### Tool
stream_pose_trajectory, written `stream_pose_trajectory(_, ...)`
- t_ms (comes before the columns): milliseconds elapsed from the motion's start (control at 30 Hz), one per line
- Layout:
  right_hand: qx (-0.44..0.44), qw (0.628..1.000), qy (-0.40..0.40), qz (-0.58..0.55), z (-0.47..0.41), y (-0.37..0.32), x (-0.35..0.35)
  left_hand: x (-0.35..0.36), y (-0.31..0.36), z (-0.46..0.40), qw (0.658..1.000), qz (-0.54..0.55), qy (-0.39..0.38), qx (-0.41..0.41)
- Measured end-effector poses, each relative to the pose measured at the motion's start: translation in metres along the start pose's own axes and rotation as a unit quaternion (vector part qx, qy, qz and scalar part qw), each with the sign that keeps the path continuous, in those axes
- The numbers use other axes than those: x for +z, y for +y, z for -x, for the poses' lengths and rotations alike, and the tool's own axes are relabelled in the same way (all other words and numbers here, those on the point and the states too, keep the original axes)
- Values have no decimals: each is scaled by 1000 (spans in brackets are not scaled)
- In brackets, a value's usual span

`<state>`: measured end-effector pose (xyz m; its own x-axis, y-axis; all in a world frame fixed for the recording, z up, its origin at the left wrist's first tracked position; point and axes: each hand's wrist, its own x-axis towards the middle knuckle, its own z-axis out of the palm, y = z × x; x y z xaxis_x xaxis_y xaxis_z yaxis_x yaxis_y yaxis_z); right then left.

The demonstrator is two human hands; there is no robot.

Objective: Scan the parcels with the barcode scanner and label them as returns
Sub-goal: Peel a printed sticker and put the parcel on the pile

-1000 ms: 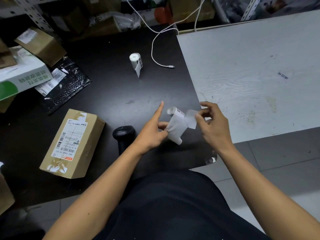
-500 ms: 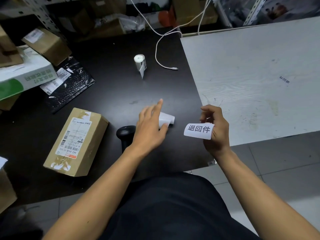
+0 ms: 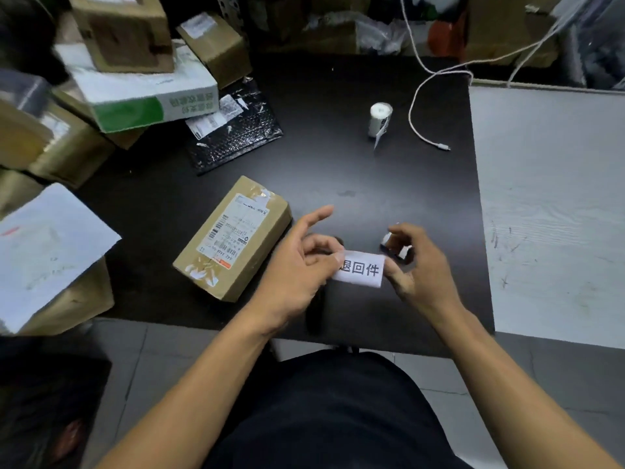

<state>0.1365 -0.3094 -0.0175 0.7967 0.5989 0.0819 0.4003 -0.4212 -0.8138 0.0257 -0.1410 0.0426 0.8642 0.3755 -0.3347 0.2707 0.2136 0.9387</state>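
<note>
Overhead, left hand (image 3: 297,265) and right hand (image 3: 414,265) each pinching an end of white return label (image 3: 360,269), held above black table (image 3: 372,184); brown parcel (image 3: 233,236) lying just left, apart from fingers

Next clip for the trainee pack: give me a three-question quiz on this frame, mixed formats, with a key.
1. True or false: the return label is already stuck on the brown parcel.
2. Multiple choice: how is the label held? A) by the left hand alone; B) pinched between the left hand and the right hand; C) it lies flat on the black table.
3. Fill in: the upright label roll stands beside the loose end of a white ____.

Key: 1 false, it is held above the table, apart from the parcel; 2 B; 3 cable.
</note>
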Motion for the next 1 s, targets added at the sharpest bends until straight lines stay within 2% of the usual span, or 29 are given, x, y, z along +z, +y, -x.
stream_pose_trajectory(100, 74, 990, -62, -101, -3, -28, 26, -34, -6, 16, 997, -41, 66, -1)
stream_pose_trajectory(200, 135, 946, -158, -249, -7, -67, 60, -67, -11, 31, 994, -51, 97, -6)
stream_pose_trajectory(300, 155, 922, -187, -300, -10, -95, 91, -92, -17, 40, 991, -55, 122, -10)
stream_pose_trajectory(433, 179, 917, -200, -294, -15, -110, 117, -120, -30, 44, 987, -50, 153, -19)
stream_pose_trajectory(600, 207, 917, -207, -270, -17, -124, 138, -150, -43, 42, 987, -54, 146, -33)
stream_pose_trajectory(833, 255, 921, -175, -235, -13, -133, 176, -186, -51, 26, 986, -112, 113, -56)
stream_pose_trajectory(1000, 278, 936, -102, -190, -10, -136, 201, -203, -48, 14, 974, -204, 84, -61)
